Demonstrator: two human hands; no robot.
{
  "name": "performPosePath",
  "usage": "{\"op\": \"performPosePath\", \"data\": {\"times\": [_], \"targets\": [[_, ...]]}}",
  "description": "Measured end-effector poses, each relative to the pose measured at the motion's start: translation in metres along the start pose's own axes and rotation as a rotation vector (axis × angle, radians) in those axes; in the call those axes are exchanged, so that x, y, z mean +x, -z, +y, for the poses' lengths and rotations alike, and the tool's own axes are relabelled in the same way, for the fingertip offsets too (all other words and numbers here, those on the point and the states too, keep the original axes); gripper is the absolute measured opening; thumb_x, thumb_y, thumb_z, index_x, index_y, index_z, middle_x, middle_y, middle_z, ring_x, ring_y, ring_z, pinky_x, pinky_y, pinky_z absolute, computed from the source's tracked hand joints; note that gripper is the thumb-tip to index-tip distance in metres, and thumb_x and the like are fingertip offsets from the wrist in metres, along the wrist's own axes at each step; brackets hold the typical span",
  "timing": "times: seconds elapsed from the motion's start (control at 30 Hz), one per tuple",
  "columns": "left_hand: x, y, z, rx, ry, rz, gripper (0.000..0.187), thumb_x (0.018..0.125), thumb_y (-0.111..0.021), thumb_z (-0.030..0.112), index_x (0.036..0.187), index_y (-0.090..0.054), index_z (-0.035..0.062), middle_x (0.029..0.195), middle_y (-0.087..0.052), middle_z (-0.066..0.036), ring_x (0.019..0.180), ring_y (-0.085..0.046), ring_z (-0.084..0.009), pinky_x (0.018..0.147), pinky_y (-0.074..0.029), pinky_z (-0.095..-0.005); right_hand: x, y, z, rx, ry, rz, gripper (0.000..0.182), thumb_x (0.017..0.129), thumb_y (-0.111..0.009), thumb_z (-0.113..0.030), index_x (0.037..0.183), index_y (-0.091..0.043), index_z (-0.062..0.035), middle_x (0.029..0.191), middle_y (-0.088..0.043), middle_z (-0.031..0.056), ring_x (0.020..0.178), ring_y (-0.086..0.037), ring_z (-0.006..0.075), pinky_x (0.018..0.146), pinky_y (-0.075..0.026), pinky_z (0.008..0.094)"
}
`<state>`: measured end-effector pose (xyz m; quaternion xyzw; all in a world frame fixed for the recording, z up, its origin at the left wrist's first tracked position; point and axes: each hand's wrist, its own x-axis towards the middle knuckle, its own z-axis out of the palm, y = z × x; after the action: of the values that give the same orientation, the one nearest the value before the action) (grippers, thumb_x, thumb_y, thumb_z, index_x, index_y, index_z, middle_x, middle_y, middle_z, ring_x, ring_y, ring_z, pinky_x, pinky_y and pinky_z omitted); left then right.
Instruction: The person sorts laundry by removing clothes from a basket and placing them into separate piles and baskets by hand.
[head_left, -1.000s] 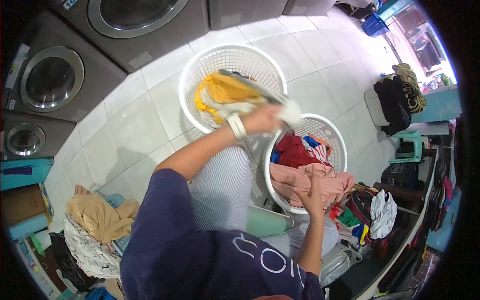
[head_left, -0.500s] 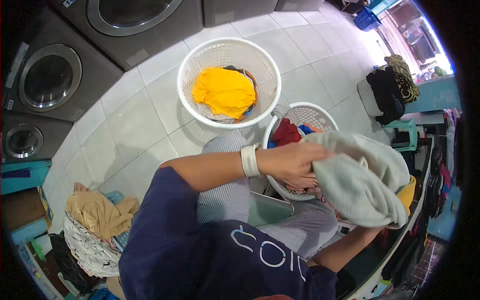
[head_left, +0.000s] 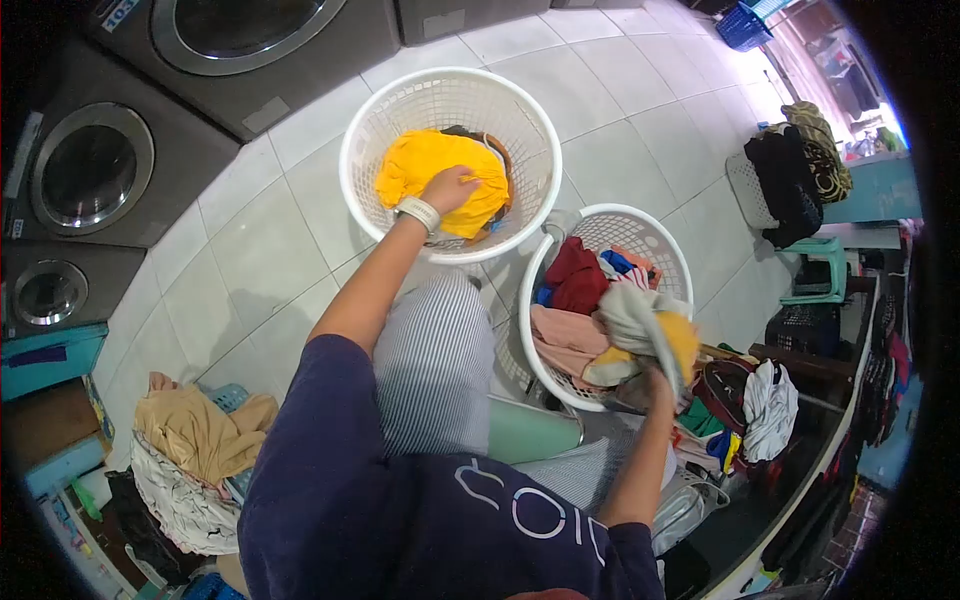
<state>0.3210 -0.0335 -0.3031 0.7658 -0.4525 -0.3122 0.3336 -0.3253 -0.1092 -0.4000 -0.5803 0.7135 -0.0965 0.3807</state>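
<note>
My left hand, with a pale watch on its wrist, pinches the top of a yellow cloth inside the left white basket. Darker items show beneath the cloth. Over the right white basket, my right hand grips a light grey garment, which is blurred and bunched beside something yellow. Its fingers are partly hidden by the fabric. Dark red cloth and pink cloth lie in that same basket.
Front-loading machines line the upper left. A basket heaped with tan cloth stands lower left. More clothes lie right of the right basket. A green stool and a basket with black cloth are farther right.
My left hand has left the grey garment and moved up-left onto the yellow cloth. The grey garment, spread out before, has moved left and down over the right basket with my right hand.
</note>
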Motion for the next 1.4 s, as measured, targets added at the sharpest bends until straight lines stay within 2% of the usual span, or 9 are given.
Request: {"op": "performPosePath", "data": {"times": [0.13, 0.27, 0.53, 0.67, 0.77, 0.93, 1.03, 1.23, 1.4], "targets": [[0.023, -0.039, -0.128, 0.279, 0.306, 0.122, 0.061, 0.077, -0.063, 0.042, 0.121, -0.052, 0.0004, 0.117, -0.056, -0.022, 0.111, -0.053, -0.0314, 0.095, -0.041, -0.0373, -0.076, -0.005, -0.163, -0.198, 0.066, -0.149, 0.049, 0.072, -0.073, -0.026, 0.113, -0.059, -0.0038, 0.112, -0.061, 0.0133, 0.102, -0.056, 0.0249, 0.089, -0.042, 0.0331], [0.018, -0.049, -0.146, 0.318, 0.424, -0.194, 0.072, 0.07, -0.07, 0.039, 0.124, -0.045, -0.0008, 0.119, -0.053, -0.025, 0.111, -0.052, -0.034, 0.097, -0.039, -0.0377, -0.056, -0.006, -0.15, 0.038, -0.21, -0.179, 0.051, 0.072, -0.073, -0.027, 0.112, -0.058, 0.0004, 0.11, -0.061, 0.0139, 0.101, -0.056, 0.0258, 0.088, -0.043, 0.0319], [0.026, -0.05, -0.157, 0.168, 0.423, 0.011, 0.044, 0.076, -0.06, 0.034, 0.104, -0.058, 0.0002, 0.105, -0.059, -0.024, 0.103, -0.055, -0.0375, 0.091, -0.043, -0.038, -0.085, -0.051, -0.161, -0.374, -0.009, 0.076, 0.071, 0.076, -0.061, -0.048, 0.116, -0.051, 0.0095, 0.115, -0.054, 0.0297, 0.111, -0.05, 0.0409, 0.096, -0.036, 0.0362], [0.013, -0.046, -0.032, -0.154, -0.065, -0.119, 0.033, 0.083, -0.059, 0.029, 0.1, -0.06, 0.0013, 0.086, -0.064, -0.014, 0.083, -0.06, -0.0245, 0.074, -0.046, -0.0369, -0.114, -0.076, -0.191, 0.006, -0.111, 0.091, 0.07, 0.072, -0.073, -0.033, 0.122, -0.046, 0.0083, 0.121, -0.053, 0.0168, 0.108, -0.052, 0.0248, 0.09, -0.041, 0.0332], [-0.046, -0.01, 0.096, -0.591, -0.422, -0.681, 0.024, 0.086, -0.061, 0.024, 0.095, -0.057, 0.0019, 0.087, -0.056, 0.0, 0.081, -0.049, -0.0062, 0.07, -0.043, -0.023, -0.173, -0.068, -0.3, 0.333, -0.356, -0.179, 0.055, 0.076, -0.071, -0.027, 0.117, -0.05, 0.0034, 0.11, -0.057, 0.0129, 0.1, -0.054, 0.0206, 0.086, -0.043, 0.0335], [-0.111, 0.037, 0.187, -0.73, -1.249, -1.449, 0.023, 0.089, -0.058, 0.023, 0.089, -0.055, 0.0006, 0.081, -0.048, -0.009, 0.075, -0.05, -0.0196, 0.07, -0.04, -0.0344, -0.189, -0.094, -0.358, 0.506, 0.39, -0.626, 0.054, 0.082, -0.064, -0.023, 0.126, -0.042, -0.0022, 0.119, -0.05, 0.0138, 0.103, -0.052, 0.0259, 0.089, -0.042, 0.0365], [-0.115, 0.037, 0.188, -0.744, -1.135, -1.517, 0.021, 0.09, -0.056, 0.022, 0.09, -0.056, 0.0004, 0.089, -0.055, -0.012, 0.086, -0.054, -0.0211, 0.078, -0.041, -0.0352, -0.175, -0.103, -0.362, 0.558, 0.379, -0.461, 0.058, 0.08, -0.066, -0.021, 0.128, -0.04, -0.0023, 0.122, -0.048, 0.0147, 0.107, -0.048, 0.0273, 0.091, -0.039, 0.0373], [-0.02, 0.027, 0.064, -0.576, -0.06, -0.511, 0.025, 0.088, -0.058, 0.023, 0.103, -0.061, 0.0022, 0.097, -0.064, -0.008, 0.094, -0.059, -0.0154, 0.084, -0.046, -0.0283, -0.151, 0.049, -0.33, 0.612, 0.362, 0.132, 0.068, 0.075, -0.069, -0.018, 0.132, -0.035, -0.0026, 0.127, -0.043, 0.0166, 0.115, -0.04, 0.0301, 0.097, -0.033, 0.039], [0.063, -0.05, -0.149, -0.061, 0.034, 0.532, 0.06, 0.067, -0.075, 0.019, 0.118, -0.049, -0.0005, 0.116, -0.056, -0.019, 0.106, -0.056, -0.0293, 0.089, -0.044, -0.0358, -0.158, 0.148, -0.265, 0.243, 0.221, 0.153, 0.076, 0.071, -0.071, -0.015, 0.134, -0.031, -0.0028, 0.132, -0.039, 0.0182, 0.121, -0.034, 0.0325, 0.101, -0.028, 0.0404]]}}
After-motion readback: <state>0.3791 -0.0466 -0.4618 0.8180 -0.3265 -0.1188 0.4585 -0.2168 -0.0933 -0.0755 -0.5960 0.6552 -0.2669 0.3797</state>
